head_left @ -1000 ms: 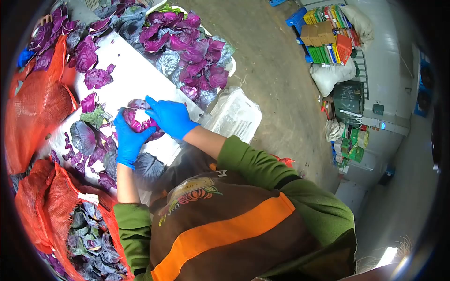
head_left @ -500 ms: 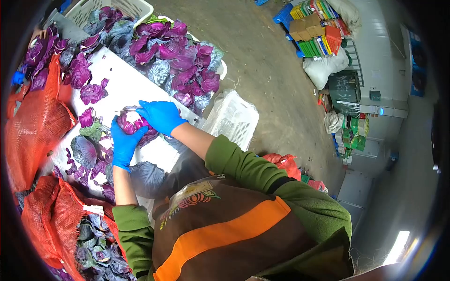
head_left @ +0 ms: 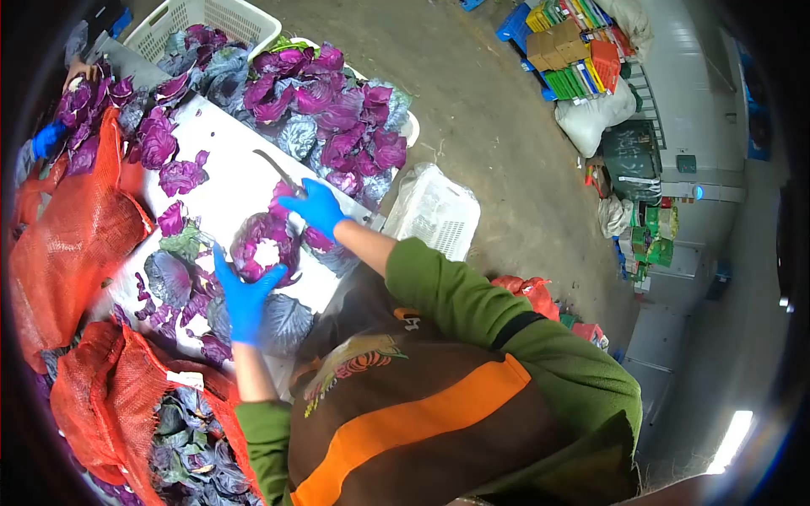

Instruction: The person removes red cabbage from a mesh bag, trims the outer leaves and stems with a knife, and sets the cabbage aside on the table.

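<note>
My right hand (head_left: 318, 209), in a blue glove, is closed around the handle of a knife (head_left: 274, 162) with a dark curved blade pointing up and left. Just below it, a trimmed red cabbage (head_left: 263, 244) with a pale cut patch lies on the white work surface. My left hand (head_left: 245, 295), also blue-gloved, has its fingers spread at the lower left of this cabbage, the thumb by its lower edge. Loose leaves and a dark whole cabbage (head_left: 168, 278) lie left of it. Another dark cabbage (head_left: 285, 323) rests beside my left wrist.
Purple leaves heap in a white tub (head_left: 410, 131) at the far side. A white crate (head_left: 434, 211) stands right of the table, another crate (head_left: 253, 18) at the back. Red mesh sacks (head_left: 80, 253) crowd the left. Another person's gloved hand (head_left: 48, 139) shows at upper left.
My right hand has moved off the cabbage toward the right, and the knife now points up and away. My left hand's fingers have spread, exposing more of the cabbage. The view has shifted slightly.
</note>
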Available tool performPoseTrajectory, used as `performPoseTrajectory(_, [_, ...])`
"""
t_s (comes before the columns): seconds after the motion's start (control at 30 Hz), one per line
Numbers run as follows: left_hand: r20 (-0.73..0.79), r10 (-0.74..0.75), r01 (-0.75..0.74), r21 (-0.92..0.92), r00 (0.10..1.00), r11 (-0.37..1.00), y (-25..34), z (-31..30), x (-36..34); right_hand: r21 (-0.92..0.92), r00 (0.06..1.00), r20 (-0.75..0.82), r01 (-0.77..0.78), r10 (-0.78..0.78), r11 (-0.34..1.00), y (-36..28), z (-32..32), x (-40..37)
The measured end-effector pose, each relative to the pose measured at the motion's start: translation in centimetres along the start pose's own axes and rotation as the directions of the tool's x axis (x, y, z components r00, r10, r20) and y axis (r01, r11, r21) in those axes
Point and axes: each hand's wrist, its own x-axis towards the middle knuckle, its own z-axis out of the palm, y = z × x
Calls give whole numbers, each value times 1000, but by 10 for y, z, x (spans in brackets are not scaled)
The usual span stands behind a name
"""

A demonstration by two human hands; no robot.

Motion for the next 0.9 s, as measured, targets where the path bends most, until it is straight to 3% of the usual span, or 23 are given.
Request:
performPoseTrajectory(0.03, [-155, -158, 132, -167, 975, 977, -14, 6, 5, -88, 992, -122, 23, -33, 996, -5, 9, -12])
performPoseTrajectory(0.07, [-230, -161, 124, -165, 960, 978, -31, 16, 10, -43, 986, -109, 125, -129, 991, -8, 14, -22])
performPoseTrajectory(0.1, [-309, -177, 132, -161, 934, 978, -35, 29, 9, -65, 993, -77, 86, -91, 994, -10, 20, -30])
performPoseTrajectory(0.13, [-492, -96, 122, 21, 865, 992, -30, 36, 6, -113, 997, -64, 45, -52, 993, -15, 19, -32])
performPoseTrajectory(0.17, [-507, -95, 119, 14, 857, 993, -26, 35, 7, -165, 997, -60, 27, -38, 986, -23, 13, -21])
performPoseTrajectory(0.23, [-402, 2, 114, 263, 915, 958, -19, 28, 5, -251, 988, -155, -40, 1, 967, 6, 4, 16])
performPoseTrajectory(0.27, [-348, 99, 20, 323, 932, 946, -18, 26, 5, -327, 962, -242, 38, -123, 944, 43, 12, 34])
performPoseTrajectory(0.3, [-347, 105, 14, 323, 932, 946, -16, 24, 11, -326, 961, -245, 42, -128, 944, 28, 8, 32])
performPoseTrajectory(0.37, [-159, 136, -79, 321, 978, 944, -11, 18, 14, -301, 861, -183, 411, -475, 861, -30, -11, -4])
performPoseTrajectory(0.4, [-120, 164, -118, 322, 979, 939, -9, 18, 15, -303, 933, 103, 359, -344, 883, -48, -19, -21])
performPoseTrajectory(0.43, [-122, 172, -127, 312, 977, 942, -8, 20, 19, -295, 915, 314, 348, -254, 890, -62, -25, -31])
performPoseTrajectory(0.5, [-12, 218, -197, 380, 976, 904, -6, 16, 14, -225, 830, 454, 458, -324, 860, -47, -20, -33])
performPoseTrajectory(0.57, [4, 171, -161, 351, 985, 922, -7, 14, 12, -214, 832, 448, 455, -327, 865, -37, -16, -31])
performPoseTrajectory(0.63, [-192, 191, -97, 415, 963, 904, -20, 19, 9, -197, 814, 399, 525, -422, 828, -31, -10, -31])
performPoseTrajectory(0.67, [-204, 89, -24, 302, 975, 953, -26, 21, 8, -194, 815, 397, 523, -421, 830, -29, -8, -32])
performPoseTrajectory(0.73, [-202, 68, -7, 288, 977, 958, -22, 21, 10, -179, 788, 336, 592, -517, 786, -35, -6, -32])
performPoseTrajectory(0.87, [-188, 5, 42, 243, 982, 969, -18, 16, 8, -186, 784, 354, 593, -510, 784, -42, 1, -26])
performPoseTrajectory(0.9, [-188, 11, 36, 245, 982, 969, -18, 13, 7, -109, 864, 227, 481, -449, 870, -35, 2, -21])
